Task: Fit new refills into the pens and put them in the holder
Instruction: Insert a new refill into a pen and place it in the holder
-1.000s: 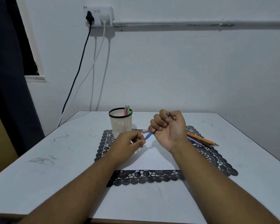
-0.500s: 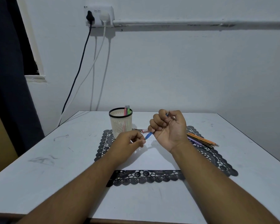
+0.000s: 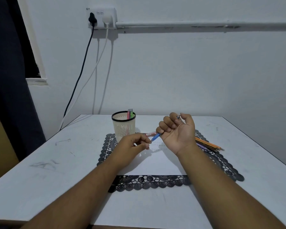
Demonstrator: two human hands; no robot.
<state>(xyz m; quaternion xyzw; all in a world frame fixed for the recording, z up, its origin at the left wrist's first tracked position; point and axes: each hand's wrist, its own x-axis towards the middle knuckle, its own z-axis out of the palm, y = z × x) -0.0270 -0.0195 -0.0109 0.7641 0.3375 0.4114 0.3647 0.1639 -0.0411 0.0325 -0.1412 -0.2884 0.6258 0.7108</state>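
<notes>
Head view: right hand [image 3: 178, 131] fingers curl round a blue pen [image 3: 156, 137], held palm-up above the white sheet [image 3: 155, 164]; left hand [image 3: 132, 146] pinches at its tip. Behind, the cream holder [image 3: 123, 126] holds pens; a red packet [image 3: 150, 134] has unreadable print.

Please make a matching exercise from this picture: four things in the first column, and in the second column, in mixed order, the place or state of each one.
Things:
1. blue pen
2. holder
3. loose pens
4. black plug

Places or states:
a. in the wall socket
b. lying on the mat, beside the right wrist
c. gripped in the right hand
d. standing on the mat's far left corner, with pens inside

Pairs: 1-c, 2-d, 3-b, 4-a
</notes>
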